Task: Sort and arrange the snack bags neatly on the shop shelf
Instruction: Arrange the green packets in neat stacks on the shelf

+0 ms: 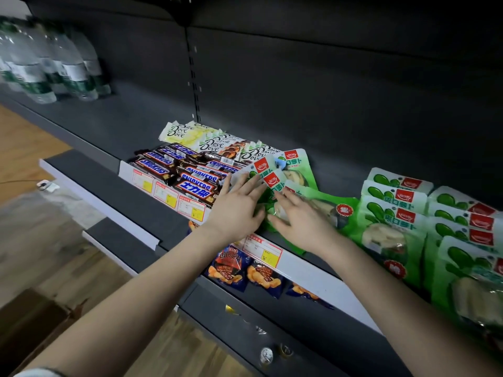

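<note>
Head view centres on a loose heap of green snack bags lying fanned and overlapping on the shop shelf, just right of middle frame. Both hands rest flat on this heap: the left hand has fingers spread over the heap's left edge, its grip open and closed on nothing; the right hand lies palm down on the bags beside it, fingers also extended, pinching nothing that I can see.

To do this step well, I judge the hands should gather the scattered bags inward, square their edges, turn the red logos one way, and then slide them toward the tidy rows of green bags at right frame, without pushing into the Snickers bars touching the heap on the left.

Dove chocolate bars lie behind the Snickers. Price tags line the shelf's front edge. Chip bags sit on the shelf below, partly hidden by that edge and the forearms. Water bottles at upper left are blurred. How many bags lie under the palms cannot be told, and the rows at right are cut off by the frame.
</note>
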